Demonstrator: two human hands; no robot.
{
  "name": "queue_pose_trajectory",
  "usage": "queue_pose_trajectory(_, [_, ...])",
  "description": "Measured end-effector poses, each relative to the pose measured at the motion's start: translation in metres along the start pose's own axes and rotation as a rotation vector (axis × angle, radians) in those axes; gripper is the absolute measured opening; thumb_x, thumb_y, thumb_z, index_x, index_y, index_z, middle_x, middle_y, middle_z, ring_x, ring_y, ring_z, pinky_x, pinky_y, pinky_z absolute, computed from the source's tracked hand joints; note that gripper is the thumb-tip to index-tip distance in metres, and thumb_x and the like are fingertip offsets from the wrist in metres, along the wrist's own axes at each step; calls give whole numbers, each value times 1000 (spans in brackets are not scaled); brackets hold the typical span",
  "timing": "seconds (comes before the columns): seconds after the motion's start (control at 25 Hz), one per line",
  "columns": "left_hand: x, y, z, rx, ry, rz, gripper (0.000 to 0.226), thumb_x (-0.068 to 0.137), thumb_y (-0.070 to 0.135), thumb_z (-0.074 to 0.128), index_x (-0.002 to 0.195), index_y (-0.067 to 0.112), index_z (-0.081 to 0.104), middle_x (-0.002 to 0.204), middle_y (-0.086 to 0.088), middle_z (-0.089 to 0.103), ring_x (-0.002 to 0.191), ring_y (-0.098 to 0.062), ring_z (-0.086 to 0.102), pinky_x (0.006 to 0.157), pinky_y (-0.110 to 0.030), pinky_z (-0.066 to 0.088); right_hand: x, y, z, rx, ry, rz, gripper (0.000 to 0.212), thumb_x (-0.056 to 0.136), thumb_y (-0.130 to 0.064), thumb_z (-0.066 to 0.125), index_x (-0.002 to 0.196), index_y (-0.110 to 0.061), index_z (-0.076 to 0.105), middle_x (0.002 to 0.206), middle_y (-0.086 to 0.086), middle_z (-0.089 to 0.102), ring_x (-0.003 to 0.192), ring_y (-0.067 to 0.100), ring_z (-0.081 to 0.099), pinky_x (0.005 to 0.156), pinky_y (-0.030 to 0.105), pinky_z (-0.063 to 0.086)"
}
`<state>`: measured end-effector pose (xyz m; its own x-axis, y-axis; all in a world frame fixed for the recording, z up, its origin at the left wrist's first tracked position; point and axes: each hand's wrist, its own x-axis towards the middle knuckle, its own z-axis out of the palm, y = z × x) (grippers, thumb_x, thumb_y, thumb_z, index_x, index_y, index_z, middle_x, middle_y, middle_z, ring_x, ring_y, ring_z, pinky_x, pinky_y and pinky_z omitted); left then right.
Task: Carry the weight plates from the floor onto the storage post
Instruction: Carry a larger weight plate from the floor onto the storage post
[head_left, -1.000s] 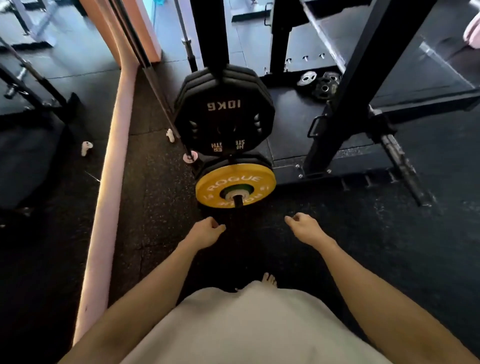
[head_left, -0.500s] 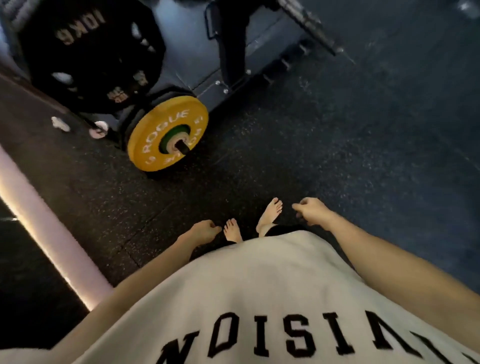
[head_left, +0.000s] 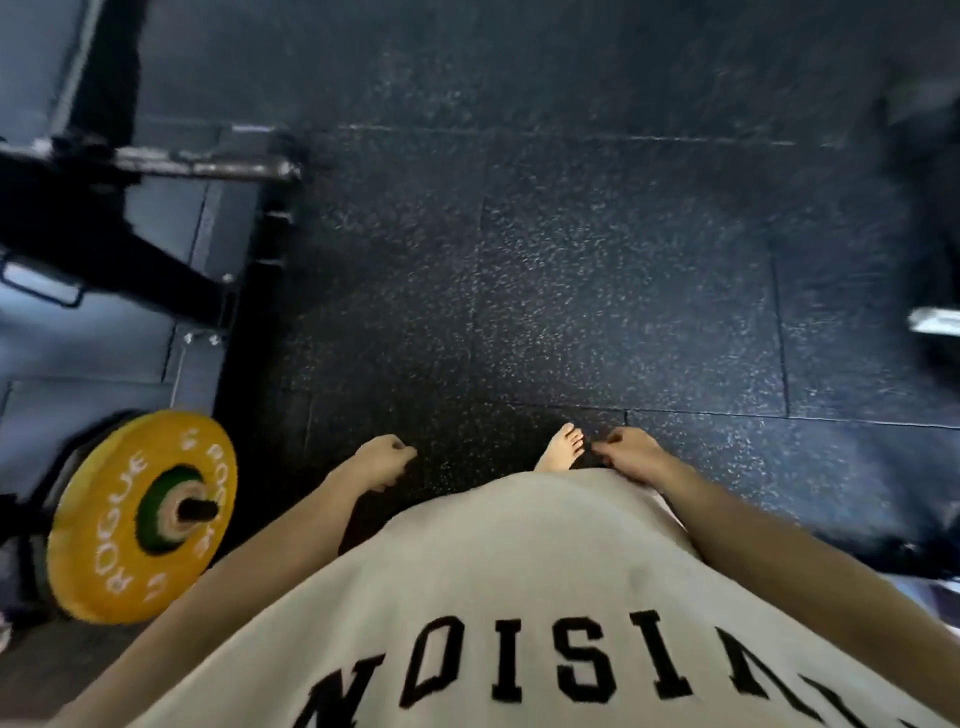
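Down low, a cream shirt (head_left: 519, 597) with black letters. Just past it, left hand (head_left: 382, 460) and right hand (head_left: 631, 457), both loosely curled, holding nothing, one bare foot (head_left: 562, 448) between. Off left, yellow weight plate (head_left: 140, 514) on its storage post (head_left: 196, 510); farther, a bar (head_left: 202, 167) over dark floor (head_left: 571, 260).

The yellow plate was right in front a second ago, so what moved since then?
The person turned away to their right, so the yellow plate slid to the left edge of view and the black 10 kg plates dropped out of sight. Nothing was picked up or let go. The left hand and right hand still hang empty, and the plate stays on its post.
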<state>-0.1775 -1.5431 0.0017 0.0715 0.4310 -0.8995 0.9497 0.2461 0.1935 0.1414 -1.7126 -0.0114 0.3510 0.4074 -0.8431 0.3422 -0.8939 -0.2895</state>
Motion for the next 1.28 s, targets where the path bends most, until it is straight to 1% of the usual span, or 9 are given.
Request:
queue_pose_trajectory(0.16, [28,125,-1,152,82,117,25,97,38,53,110,19,61,118,-6,64,105,-25,60,93,-38,49,32,28,-90,127,39,78,21,93,-28,59,78,-15,63,81,10,64,72,23,60,56,25,47])
queue_pose_trajectory(0.24, [34,181,-2,248,160,209,19,94,39,52,102,25,63,115,-2,66,104,-24,60,93,-39,48,52,30,-132,169,38,105,21,94,-28,57,82,-12,63,79,11,63,68,22,59,53,23,47])
queue_pose_trajectory(0.36, [42,242,-9,354,243,277,23,92,39,50,106,29,66,112,0,65,108,-26,57,95,-42,44,86,17,-175,157,-29,105,20,94,-28,58,92,-9,64,77,10,61,65,22,57,51,21,44])
queue_pose_trajectory(0.48, [80,291,-28,291,161,227,23,93,37,49,107,27,64,114,-1,66,107,-24,59,94,-40,46,136,-17,-220,114,-64,101,18,93,-23,56,93,-7,64,77,10,60,63,21,54,49,21,41])
queue_pose_trajectory(0.56, [114,327,-53,221,93,192,26,95,35,48,110,21,64,119,-4,66,108,-24,59,93,-36,47,174,-48,-255,111,-66,95,18,93,-22,55,93,-7,65,74,9,59,60,19,53,49,21,39])
queue_pose_trajectory(0.76, [177,436,-166,208,84,249,28,96,30,52,115,13,64,122,-8,65,112,-26,59,88,-31,43,244,-144,-360,188,-7,128,16,97,-20,54,83,-12,56,72,8,55,59,19,48,53,24,37])
queue_pose_trajectory(0.96, [226,531,-278,174,97,247,27,100,26,48,119,12,60,114,-9,64,101,-25,60,81,-31,44,324,-252,-460,210,212,75,18,90,-26,58,82,-11,64,79,13,68,69,28,64,65,37,54])
queue_pose_trajectory(1.12, [274,580,-330,121,49,172,27,99,24,50,119,9,61,115,-13,65,106,-31,62,90,-37,49,394,-329,-518,94,142,83,20,91,-25,57,80,-9,60,82,15,67,82,34,67,73,41,56])
queue_pose_trajectory(1.28, [316,632,-384,35,75,71,29,97,25,54,118,7,63,118,-14,66,108,-31,62,92,-36,49,469,-425,-596,-89,41,-5,29,91,-21,58,64,-14,51,75,10,57,78,28,55,66,32,39])
